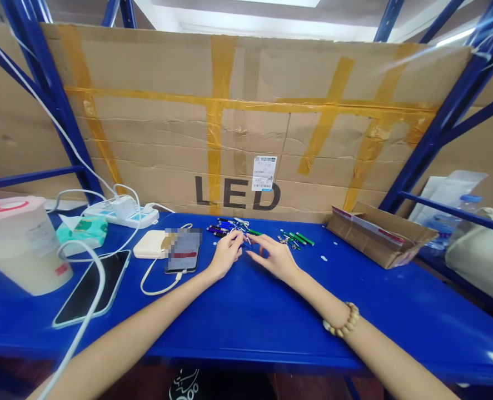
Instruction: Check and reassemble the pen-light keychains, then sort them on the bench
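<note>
My left hand [227,254] is closed above the blue table, thumb and fingers pinched on a small, thin, shiny piece [248,240] whose kind I cannot make out. Facing it, my right hand [276,256] has its index fingertip near that piece and its thumb held apart below. Behind my left hand lies a pile of slim tubes [226,223] in blue, purple, black and green, with metal clasps among them; the fingers hide part of it. Several green tubes [301,238] with small metal fittings [287,240] lie just beyond my right hand.
Left of my hands, a phone [184,250] lies cabled beside a cream power bank [149,244]. Farther left are another phone [94,289], a drink cup [25,244], tissues [83,232] and a power strip [144,216]. An open cardboard box [375,236] stands right; a large carton [167,150] walls the back.
</note>
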Demonstrator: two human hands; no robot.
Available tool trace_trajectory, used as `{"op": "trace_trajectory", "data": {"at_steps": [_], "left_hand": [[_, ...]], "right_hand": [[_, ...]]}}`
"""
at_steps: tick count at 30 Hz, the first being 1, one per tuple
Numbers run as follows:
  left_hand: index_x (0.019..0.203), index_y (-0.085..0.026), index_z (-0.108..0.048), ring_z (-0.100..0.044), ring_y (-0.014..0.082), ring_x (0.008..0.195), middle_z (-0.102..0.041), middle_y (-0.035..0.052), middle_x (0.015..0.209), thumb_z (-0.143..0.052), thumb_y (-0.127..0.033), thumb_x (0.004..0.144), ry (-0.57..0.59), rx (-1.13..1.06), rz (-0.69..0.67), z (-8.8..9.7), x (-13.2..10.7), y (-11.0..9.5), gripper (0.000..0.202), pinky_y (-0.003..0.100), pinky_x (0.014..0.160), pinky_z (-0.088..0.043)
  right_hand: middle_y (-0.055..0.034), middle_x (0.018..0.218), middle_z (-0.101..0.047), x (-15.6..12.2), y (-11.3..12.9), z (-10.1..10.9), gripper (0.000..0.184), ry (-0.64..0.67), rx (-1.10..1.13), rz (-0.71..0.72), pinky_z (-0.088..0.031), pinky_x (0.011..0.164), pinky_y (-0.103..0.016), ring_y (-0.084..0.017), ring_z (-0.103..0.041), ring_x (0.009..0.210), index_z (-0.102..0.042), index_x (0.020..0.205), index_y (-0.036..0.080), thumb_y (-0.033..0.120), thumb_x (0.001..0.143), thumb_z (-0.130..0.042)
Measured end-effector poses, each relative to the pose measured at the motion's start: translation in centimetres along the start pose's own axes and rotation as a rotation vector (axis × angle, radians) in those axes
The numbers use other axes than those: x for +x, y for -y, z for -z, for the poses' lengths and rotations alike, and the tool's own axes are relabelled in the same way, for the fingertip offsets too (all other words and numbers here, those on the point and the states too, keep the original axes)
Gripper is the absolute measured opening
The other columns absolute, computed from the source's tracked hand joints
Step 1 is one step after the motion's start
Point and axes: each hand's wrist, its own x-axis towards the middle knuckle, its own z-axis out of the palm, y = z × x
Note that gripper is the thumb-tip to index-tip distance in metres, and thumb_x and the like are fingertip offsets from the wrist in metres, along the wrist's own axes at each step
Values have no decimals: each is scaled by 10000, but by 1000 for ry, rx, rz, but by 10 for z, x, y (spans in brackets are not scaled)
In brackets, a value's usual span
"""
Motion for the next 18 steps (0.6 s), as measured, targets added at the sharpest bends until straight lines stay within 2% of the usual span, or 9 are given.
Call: {"op": "trace_trajectory", "data": {"at_steps": [4, 10, 18], "left_hand": [[753, -162, -492, -258, 33, 336, -269, -114, 415, -520, -554, 719, 16, 10, 1, -2, -1, -1, 394, 148, 349, -164], [722, -168, -482, -265, 42, 321, -260, -115, 402, -487, -541, 742, -16, 53, -18, 0, 1, 3, 374, 156, 349, -171], [719, -154, -557, -306, 59, 356, -355, -88, 397, -504, -454, 774, -32, 165, -52, 1, 0, 5, 309, 179, 385, -232]], "right_hand": [[-56, 877, -670, -1, -1, -2, 369, -23, -44, 27, -509, 611, -233, -128, -622, 659, -562, 1194, 193, 338, 871, -462], [-66, 1021, -640, 1, -3, 2, 339, -12, -36, 54, -512, 717, -244, -153, -633, 868, -550, 1201, 213, 283, 921, -371], [-47, 963, -643, 2, -6, 2, 243, -14, -75, -81, -479, 631, -217, -153, -625, 837, -598, 1059, 212, 277, 914, -414]]}}
